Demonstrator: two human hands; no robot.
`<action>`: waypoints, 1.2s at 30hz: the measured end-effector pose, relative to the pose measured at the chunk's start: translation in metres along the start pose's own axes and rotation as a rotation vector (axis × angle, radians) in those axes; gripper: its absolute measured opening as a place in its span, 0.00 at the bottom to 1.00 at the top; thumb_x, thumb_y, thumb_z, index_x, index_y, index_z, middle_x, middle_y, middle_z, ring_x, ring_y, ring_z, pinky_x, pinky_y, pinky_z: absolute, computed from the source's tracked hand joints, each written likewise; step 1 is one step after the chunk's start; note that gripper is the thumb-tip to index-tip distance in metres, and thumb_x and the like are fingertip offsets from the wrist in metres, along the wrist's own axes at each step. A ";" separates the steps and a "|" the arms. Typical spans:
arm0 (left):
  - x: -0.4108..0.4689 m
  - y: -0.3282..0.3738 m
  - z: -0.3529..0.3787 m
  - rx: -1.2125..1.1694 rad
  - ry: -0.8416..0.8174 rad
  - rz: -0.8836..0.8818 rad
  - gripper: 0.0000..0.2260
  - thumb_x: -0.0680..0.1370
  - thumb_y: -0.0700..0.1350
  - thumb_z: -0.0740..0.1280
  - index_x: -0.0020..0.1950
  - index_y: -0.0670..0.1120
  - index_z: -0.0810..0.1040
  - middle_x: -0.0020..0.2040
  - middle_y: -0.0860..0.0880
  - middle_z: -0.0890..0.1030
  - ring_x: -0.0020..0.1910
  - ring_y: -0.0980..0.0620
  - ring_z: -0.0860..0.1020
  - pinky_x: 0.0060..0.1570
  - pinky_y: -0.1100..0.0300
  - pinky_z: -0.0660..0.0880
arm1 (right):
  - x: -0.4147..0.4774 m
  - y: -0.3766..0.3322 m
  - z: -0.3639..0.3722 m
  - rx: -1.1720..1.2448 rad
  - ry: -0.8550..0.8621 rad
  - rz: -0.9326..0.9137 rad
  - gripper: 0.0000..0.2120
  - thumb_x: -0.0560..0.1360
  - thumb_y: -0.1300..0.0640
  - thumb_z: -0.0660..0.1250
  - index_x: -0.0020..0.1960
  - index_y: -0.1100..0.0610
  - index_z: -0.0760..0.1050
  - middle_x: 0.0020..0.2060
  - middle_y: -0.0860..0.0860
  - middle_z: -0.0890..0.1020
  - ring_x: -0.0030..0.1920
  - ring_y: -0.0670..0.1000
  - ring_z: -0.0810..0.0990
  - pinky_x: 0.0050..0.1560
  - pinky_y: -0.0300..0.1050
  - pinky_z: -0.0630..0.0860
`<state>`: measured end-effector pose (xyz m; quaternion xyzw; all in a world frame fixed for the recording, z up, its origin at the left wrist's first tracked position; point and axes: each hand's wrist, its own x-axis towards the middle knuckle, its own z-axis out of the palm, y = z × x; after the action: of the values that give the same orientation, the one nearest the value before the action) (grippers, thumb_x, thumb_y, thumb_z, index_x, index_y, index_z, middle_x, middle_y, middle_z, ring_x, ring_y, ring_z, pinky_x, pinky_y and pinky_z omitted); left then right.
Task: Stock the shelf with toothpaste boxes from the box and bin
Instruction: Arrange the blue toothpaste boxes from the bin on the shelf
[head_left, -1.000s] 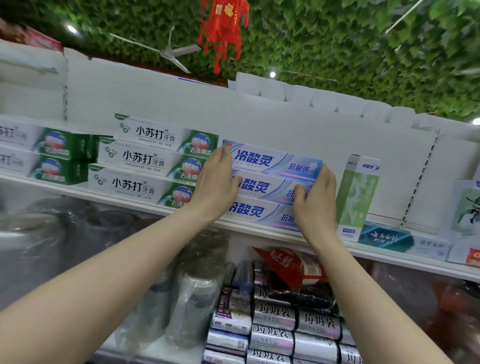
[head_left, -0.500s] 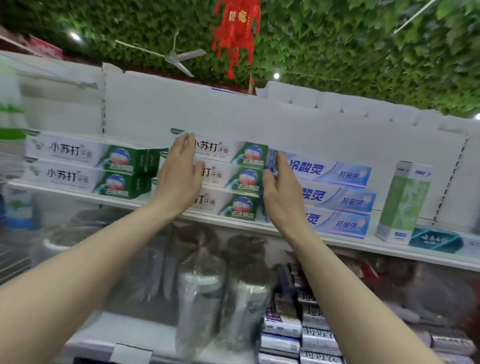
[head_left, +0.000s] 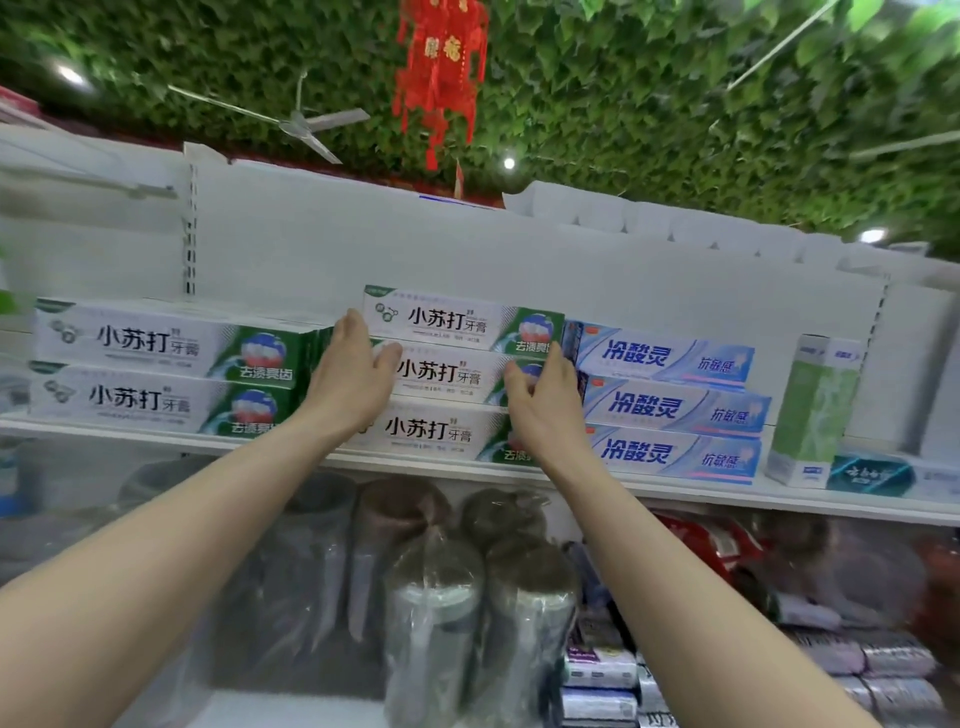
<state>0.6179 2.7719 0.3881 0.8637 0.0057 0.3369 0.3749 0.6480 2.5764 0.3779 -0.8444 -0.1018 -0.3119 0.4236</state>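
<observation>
Stack of three green toothpaste boxes (head_left: 447, 374) on shelf (head_left: 156, 435): left hand (head_left: 353, 376) presses its left end, fingers straight; right hand (head_left: 545, 410) grips its right end, fingers curled.

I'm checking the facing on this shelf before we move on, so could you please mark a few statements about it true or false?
1. The middle stack between the left hand and right hand is three boxes high. True.
2. The blue boxes lie left of that stack. False: they lie right of it, close beside it.
3. The far-left stack is two boxes high. True.
4. The pale green box lies flat. False: it stands upright on the shelf.
5. Both hands hang clear of the boxes. False: each is at one end of the middle stack, touching it.
</observation>
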 end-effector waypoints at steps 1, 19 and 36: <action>0.002 -0.001 0.000 -0.010 0.002 -0.004 0.31 0.83 0.51 0.56 0.79 0.40 0.45 0.80 0.45 0.49 0.78 0.48 0.50 0.75 0.53 0.50 | 0.001 0.000 0.001 0.001 0.005 0.002 0.31 0.80 0.45 0.58 0.77 0.56 0.55 0.74 0.58 0.62 0.73 0.58 0.63 0.72 0.58 0.64; 0.014 -0.022 0.006 -0.002 -0.018 0.054 0.28 0.82 0.51 0.57 0.79 0.42 0.52 0.77 0.44 0.60 0.75 0.44 0.61 0.72 0.42 0.62 | 0.009 0.005 0.009 -0.071 0.049 -0.006 0.33 0.79 0.46 0.61 0.79 0.52 0.53 0.76 0.54 0.58 0.73 0.56 0.65 0.71 0.56 0.66; -0.046 -0.050 0.019 0.289 0.152 0.435 0.19 0.78 0.37 0.65 0.69 0.39 0.73 0.68 0.43 0.72 0.67 0.44 0.68 0.61 0.47 0.74 | -0.059 0.023 0.038 -0.466 0.176 -0.205 0.25 0.80 0.55 0.63 0.76 0.54 0.63 0.76 0.60 0.58 0.77 0.61 0.55 0.74 0.57 0.55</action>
<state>0.6054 2.7840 0.3194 0.8615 -0.1038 0.4688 0.1649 0.6291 2.5972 0.3097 -0.8742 -0.0750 -0.4402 0.1910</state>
